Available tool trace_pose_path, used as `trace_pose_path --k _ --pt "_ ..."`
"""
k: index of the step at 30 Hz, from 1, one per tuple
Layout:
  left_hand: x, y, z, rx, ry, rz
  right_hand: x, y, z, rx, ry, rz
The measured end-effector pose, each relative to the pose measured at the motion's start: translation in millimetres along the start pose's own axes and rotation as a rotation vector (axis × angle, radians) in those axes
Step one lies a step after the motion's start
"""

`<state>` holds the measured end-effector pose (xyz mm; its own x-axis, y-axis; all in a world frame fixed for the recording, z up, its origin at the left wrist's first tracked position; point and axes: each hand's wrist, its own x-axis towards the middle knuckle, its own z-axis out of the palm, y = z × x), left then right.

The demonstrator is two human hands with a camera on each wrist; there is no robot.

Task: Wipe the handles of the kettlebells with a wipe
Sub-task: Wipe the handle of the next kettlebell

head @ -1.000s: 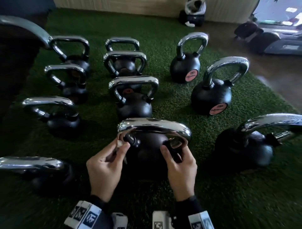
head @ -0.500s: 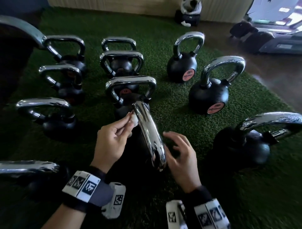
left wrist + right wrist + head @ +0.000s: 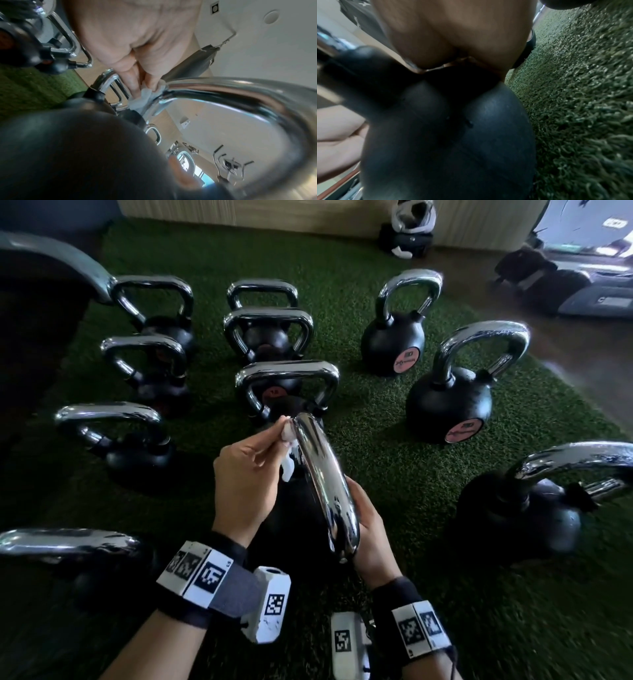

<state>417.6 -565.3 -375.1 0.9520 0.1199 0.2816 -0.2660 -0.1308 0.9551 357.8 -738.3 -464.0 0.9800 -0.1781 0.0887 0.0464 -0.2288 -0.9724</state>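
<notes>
The nearest black kettlebell (image 3: 301, 529) stands on the turf with its chrome handle (image 3: 322, 474) running away from me. My left hand (image 3: 274, 436) pinches a white wipe (image 3: 287, 460) against the far end of that handle. The left wrist view shows the wipe (image 3: 144, 94) between thumb and fingers, pressed where the handle (image 3: 240, 86) bends down. My right hand (image 3: 366, 515) lies against the right side of the kettlebell, its fingers hidden under the handle. In the right wrist view the palm (image 3: 453, 33) sits on top of the black ball (image 3: 453, 135).
Several other chrome-handled kettlebells stand around on the green turf (image 3: 376, 422): one just ahead (image 3: 287, 378), two with pink labels at right (image 3: 448, 405), one at near right (image 3: 520, 508), one at near left (image 3: 68, 542). Wooden floor and bags lie beyond.
The kettlebell has been turned, so its handle now points away instead of across. My left hand rose with the wipe to the handle's far end. My right hand moved in under the handle.
</notes>
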Motion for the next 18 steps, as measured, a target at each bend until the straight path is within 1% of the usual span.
trace_pose_path --k 2,5,6,8,10,12,15,18 --pt "7 -5 -3 -0.032 -0.041 -0.077 0 0 0 0.002 0.005 0.007" --pt "2 5 -2 -0.221 -0.026 -0.172 0 0 1 0.01 0.022 0.009" --pt "-6 12 0 -0.285 -0.017 -0.169 0 0 1 0.018 0.025 0.01" --pt "-27 25 2 -0.346 -0.009 -0.104 0 2 2 0.033 0.032 0.01" --pt "-41 35 0 -0.293 -0.017 -0.032 0 3 2 0.039 0.035 0.01" --pt "-38 35 -4 -0.2 -0.032 0.005 1 4 2 0.05 0.038 0.01" --pt "-33 36 -8 -0.162 -0.027 0.008 1 6 3 0.064 0.038 0.013" --pt "-56 47 -5 -0.123 0.009 0.041 0 7 2 0.058 0.036 0.01"
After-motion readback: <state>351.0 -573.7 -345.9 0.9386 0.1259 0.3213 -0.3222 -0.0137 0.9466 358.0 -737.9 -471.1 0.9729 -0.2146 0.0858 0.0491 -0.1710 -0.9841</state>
